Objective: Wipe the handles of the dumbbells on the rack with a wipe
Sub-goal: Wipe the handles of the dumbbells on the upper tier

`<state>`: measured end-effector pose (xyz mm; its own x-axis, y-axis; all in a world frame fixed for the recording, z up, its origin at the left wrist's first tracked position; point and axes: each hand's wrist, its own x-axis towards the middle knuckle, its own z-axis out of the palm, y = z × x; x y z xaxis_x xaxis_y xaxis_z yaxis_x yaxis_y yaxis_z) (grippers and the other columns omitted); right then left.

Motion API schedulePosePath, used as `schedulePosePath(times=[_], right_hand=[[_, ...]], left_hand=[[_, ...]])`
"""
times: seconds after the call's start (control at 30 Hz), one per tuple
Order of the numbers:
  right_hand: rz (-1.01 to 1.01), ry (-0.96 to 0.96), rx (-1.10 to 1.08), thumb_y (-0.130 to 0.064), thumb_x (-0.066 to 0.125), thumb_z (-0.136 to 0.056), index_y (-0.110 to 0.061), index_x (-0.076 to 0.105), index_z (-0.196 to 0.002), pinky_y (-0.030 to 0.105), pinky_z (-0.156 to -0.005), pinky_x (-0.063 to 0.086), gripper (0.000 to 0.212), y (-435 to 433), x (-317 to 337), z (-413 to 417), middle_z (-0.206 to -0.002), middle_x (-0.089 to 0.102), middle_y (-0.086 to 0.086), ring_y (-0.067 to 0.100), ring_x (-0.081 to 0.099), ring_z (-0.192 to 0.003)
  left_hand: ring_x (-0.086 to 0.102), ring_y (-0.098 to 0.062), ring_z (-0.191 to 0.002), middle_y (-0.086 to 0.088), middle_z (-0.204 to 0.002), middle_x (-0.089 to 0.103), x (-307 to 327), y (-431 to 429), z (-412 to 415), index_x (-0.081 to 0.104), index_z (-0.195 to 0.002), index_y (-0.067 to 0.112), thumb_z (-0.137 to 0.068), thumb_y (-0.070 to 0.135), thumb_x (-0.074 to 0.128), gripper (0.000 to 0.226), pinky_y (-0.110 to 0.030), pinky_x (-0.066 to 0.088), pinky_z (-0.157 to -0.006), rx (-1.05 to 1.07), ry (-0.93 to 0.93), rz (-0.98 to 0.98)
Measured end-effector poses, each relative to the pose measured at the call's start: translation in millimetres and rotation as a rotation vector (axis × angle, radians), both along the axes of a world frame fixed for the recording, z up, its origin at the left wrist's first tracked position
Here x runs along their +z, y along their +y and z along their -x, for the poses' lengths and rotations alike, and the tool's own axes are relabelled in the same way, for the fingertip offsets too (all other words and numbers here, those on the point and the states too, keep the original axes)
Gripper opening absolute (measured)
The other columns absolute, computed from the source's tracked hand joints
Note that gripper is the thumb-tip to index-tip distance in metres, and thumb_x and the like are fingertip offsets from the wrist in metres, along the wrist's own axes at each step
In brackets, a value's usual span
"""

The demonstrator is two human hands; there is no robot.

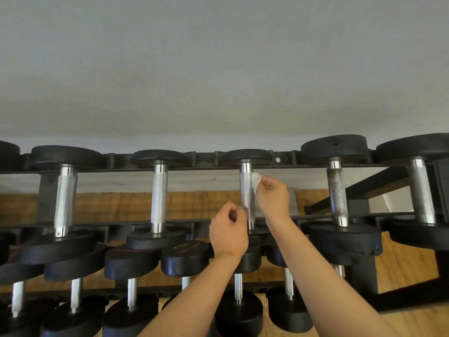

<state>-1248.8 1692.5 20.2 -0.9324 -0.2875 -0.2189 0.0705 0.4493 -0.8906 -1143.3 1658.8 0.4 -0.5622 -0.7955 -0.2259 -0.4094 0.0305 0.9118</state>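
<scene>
Right hand (273,193), wipe (255,182) against handle (247,190)

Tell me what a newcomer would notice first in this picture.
In the middle, the right hand pinches a white wipe against the shiny handle of a dumbbell in the upper row of the rack. The left hand curls beside that handle's lower end. One place to the right, a rusty handle stands out, dull and speckled among the bright ones.
</scene>
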Motion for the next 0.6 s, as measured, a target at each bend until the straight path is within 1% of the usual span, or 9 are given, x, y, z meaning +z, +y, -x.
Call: schedulePosePath(times=[0.07,0.17,0.23,0.3,0.33,0.4,0.47,0.53,0.6], right_hand=[[0.017,0.026,-0.022,-0.008,0.052,-0.097,0.005,0.066,-0.081,0.019,-0.057,0.042,0.025,-5,1,3,-0.069,0.059,0.008,0.010,0.052,-0.064],[0.038,0.096,-0.004,-0.007,0.057,-0.094,-0.005,0.070,-0.083,0.010,-0.057,0.045,0.017,4,0,-14,-0.071,0.063,-0.006,-0.002,0.059,-0.063],[0.035,0.069,0.044,-0.005,0.058,-0.094,-0.009,0.070,-0.085,0.007,-0.058,0.045,0.015,13,-1,-14,-0.072,0.063,-0.010,-0.009,0.059,-0.065],[0.035,-0.019,0.042,-0.007,0.057,-0.094,-0.008,0.069,-0.082,0.009,-0.059,0.044,0.017,9,0,-1,-0.069,0.062,-0.006,-0.005,0.059,-0.064],[0.033,-0.046,0.028,-0.008,0.056,-0.095,-0.005,0.070,-0.080,0.014,-0.060,0.044,0.020,4,-1,6,-0.070,0.064,0.000,-0.001,0.058,-0.066],[0.026,-0.034,-0.002,-0.008,0.055,-0.096,-0.001,0.070,-0.083,0.014,-0.059,0.046,0.022,-1,-3,7,-0.077,0.067,0.009,0.006,0.058,-0.068],[0.017,0.014,0.006,-0.007,0.055,-0.096,-0.003,0.069,-0.083,0.007,-0.057,0.045,0.019,4,-3,-5,-0.074,0.065,0.000,0.000,0.058,-0.065],[-0.009,0.068,0.062,-0.006,0.056,-0.095,-0.009,0.068,-0.084,0.005,-0.058,0.044,0.017,16,-3,-16,-0.073,0.063,-0.009,-0.006,0.058,-0.065],[-0.051,0.054,0.102,-0.007,0.056,-0.095,-0.009,0.068,-0.084,0.008,-0.059,0.045,0.017,19,-5,-13,-0.074,0.063,-0.007,-0.001,0.059,-0.068]], left_hand=[[0.055,-0.009,-0.061,-0.001,-0.066,0.059,0,1,-1,0.056,-0.071,0.017,-0.095,0.020,0.055,0.025,-0.022,0.047,-0.062,0.001,0.000,-0.009],[0.053,-0.006,-0.059,0.001,-0.064,0.057,0,2,-1,0.054,-0.069,0.018,-0.095,0.019,0.055,0.026,-0.020,0.044,-0.060,0.003,0.012,-0.011],[0.053,-0.006,-0.059,0.001,-0.064,0.057,0,0,0,0.055,-0.071,0.017,-0.095,0.020,0.055,0.025,-0.019,0.044,-0.060,0.003,0.011,-0.007],[0.054,-0.008,-0.060,0.000,-0.065,0.058,-1,0,0,0.056,-0.072,0.015,-0.096,0.020,0.054,0.025,-0.018,0.044,-0.060,0.006,0.001,-0.005],[0.054,-0.010,-0.061,-0.001,-0.065,0.058,-1,1,0,0.056,-0.072,0.013,-0.096,0.020,0.054,0.025,-0.018,0.044,-0.059,0.007,-0.001,-0.005],[0.055,-0.013,-0.063,-0.002,-0.066,0.059,-2,2,-1,0.057,-0.072,0.012,-0.096,0.019,0.054,0.025,-0.019,0.045,-0.059,0.004,0.003,-0.010],[0.054,-0.012,-0.062,-0.002,-0.065,0.058,-2,1,-1,0.056,-0.072,0.012,-0.096,0.019,0.054,0.025,-0.018,0.044,-0.058,-0.001,0.008,-0.006],[0.053,-0.008,-0.059,-0.001,-0.064,0.057,-2,0,0,0.056,-0.071,0.013,-0.096,0.018,0.054,0.025,-0.016,0.043,-0.058,0.000,0.012,-0.005],[0.053,-0.007,-0.059,0.000,-0.064,0.057,-2,0,0,0.056,-0.072,0.014,-0.096,0.018,0.054,0.025,-0.017,0.044,-0.058,0.002,0.009,-0.006]])
